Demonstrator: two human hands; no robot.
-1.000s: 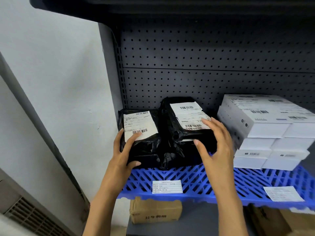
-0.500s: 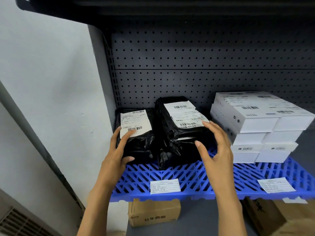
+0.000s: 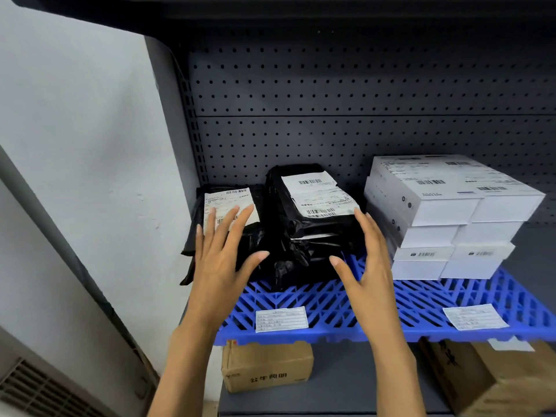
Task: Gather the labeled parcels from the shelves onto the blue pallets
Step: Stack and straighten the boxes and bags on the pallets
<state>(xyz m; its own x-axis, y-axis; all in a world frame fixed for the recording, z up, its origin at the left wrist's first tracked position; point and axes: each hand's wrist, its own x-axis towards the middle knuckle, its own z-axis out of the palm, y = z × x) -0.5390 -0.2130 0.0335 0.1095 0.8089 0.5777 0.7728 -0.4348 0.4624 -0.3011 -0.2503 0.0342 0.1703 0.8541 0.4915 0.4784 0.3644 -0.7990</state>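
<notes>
Two stacks of black plastic parcels with white barcode labels sit on a blue pallet [image 3: 421,305] on the shelf: a lower left parcel [image 3: 255,203] and a taller right stack [image 3: 313,224]. To their right stands a pile of white labeled boxes [image 3: 445,212]. My left hand [image 3: 222,260] hovers with fingers spread in front of the left parcel, covering part of its label. My right hand [image 3: 367,266] is open beside the right stack's right side, between it and the white boxes. Neither hand holds anything.
A grey pegboard [image 3: 361,100] backs the shelf, with a dark shelf close overhead. Cardboard boxes [image 3: 267,365] sit on the lower shelf, another box [image 3: 496,380] at the right. A white wall [image 3: 75,145] borders the left. Paper tags [image 3: 281,319] lie on the pallet front.
Both hands have come off the black parcels and now hover just in front of them, fingers spread wider. The view has shifted slightly.
</notes>
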